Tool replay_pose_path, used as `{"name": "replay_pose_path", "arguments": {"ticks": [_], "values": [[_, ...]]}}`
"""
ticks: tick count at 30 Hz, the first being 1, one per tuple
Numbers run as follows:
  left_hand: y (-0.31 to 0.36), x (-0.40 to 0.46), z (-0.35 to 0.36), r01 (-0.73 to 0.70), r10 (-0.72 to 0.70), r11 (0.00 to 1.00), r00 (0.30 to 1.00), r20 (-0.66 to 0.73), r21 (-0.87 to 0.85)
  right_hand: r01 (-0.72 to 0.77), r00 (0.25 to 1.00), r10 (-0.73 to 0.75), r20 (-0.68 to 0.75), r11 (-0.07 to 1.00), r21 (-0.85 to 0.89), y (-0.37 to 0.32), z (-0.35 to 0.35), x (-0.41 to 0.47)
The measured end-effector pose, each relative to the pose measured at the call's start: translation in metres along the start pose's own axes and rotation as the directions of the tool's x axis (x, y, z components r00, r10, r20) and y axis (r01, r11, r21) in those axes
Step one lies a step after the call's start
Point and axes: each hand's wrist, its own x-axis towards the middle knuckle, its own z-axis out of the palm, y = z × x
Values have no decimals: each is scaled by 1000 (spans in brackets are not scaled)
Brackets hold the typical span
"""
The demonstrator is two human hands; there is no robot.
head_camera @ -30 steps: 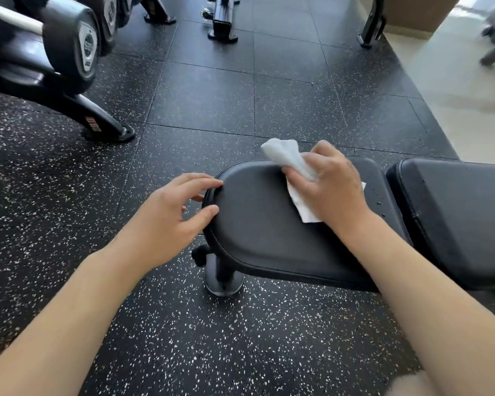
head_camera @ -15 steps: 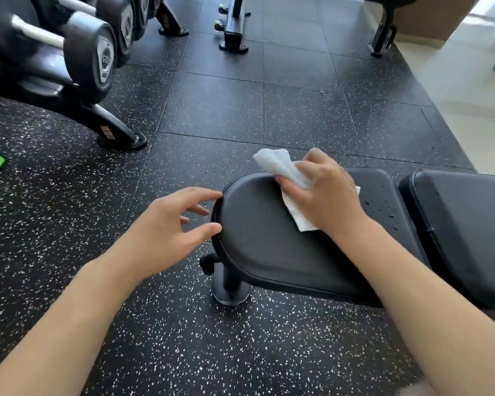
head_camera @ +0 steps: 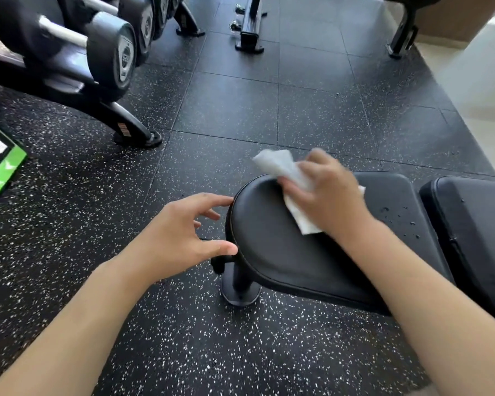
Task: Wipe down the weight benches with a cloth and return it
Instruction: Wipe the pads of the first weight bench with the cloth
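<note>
1. Wiping is in progress: the cloth (head_camera: 290, 178), one white sheet, lies on the far part of the seat pad (head_camera: 283, 252), pressed flat under the right hand (head_camera: 330, 192); one corner sticks up past the pad's far edge.
2. Right hand: on the cloth, motion-blurred. Whether the fingers curl round it or merely press cannot be told.
3. Left hand (head_camera: 180, 238): fingers spread and empty, index tip and thumb tip at the pad's left rim, holding nothing.
4. Judgement on method: droplets (head_camera: 406, 221) show on the pad's right part, so strokes should carry rightward to them, overlapping, with the cloth kept flat and the rim covered. The left hand may steady the pad.
5. Count, task items: one cloth; two pads in view, the seat pad and a back pad (head_camera: 475, 238) just right of it across a narrow gap.
6. Count, surroundings: one dumbbell rack (head_camera: 77, 81) far left, several dumbbells, exact number unclear; two frame bases far centre and far right; one green-edged mat (head_camera: 3, 170) at left, on the speckled floor (head_camera: 240, 115).
</note>
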Motion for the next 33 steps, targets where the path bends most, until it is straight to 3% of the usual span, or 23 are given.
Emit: {"name": "replay_pose_path", "arguments": {"ticks": [2,4,8,13,15,17,19,20,22,28,33], "values": [[0,0,1,2,-2,1000,1000,6,6,-128,991,127,-37,991,-23,13,-3,6],[-1,-1,2,0,0,1000,1000,12,19,-125,991,123,-52,992,-34,5,-1,-3],[-7,1,1,-29,29,995,1000,5,92,98,995,-98,5,995,23,-33,0,-41],[-3,15,4,-33,34,994,999,-14,102,350,930,-359,84,931,105,-43,4,-69],[3,21,13,-82,89,987,995,-40,141,255,964,-259,52,964,72,-15,-4,-53],[10,25,25,-138,151,971,987,-56,194,26,999,-25,-20,999,33,22,-15,-29],[14,25,35,-169,188,956,981,-57,241,-181,980,180,-80,984,4,49,-21,-13],[15,24,39,-177,198,951,978,-61,253,-218,971,216,-99,976,-9,53,-20,-11],[18,25,41,-191,215,946,974,-66,262,-195,976,190,-102,980,-35,41,-17,-16],[28,31,50,-252,281,923,957,-64,292,93,996,-93,6,995,45,-20,-8,-59],[51,34,68,-318,337,849,941,30,423,80,997,-80,-14,997,-24,11,-28,-69]]}}
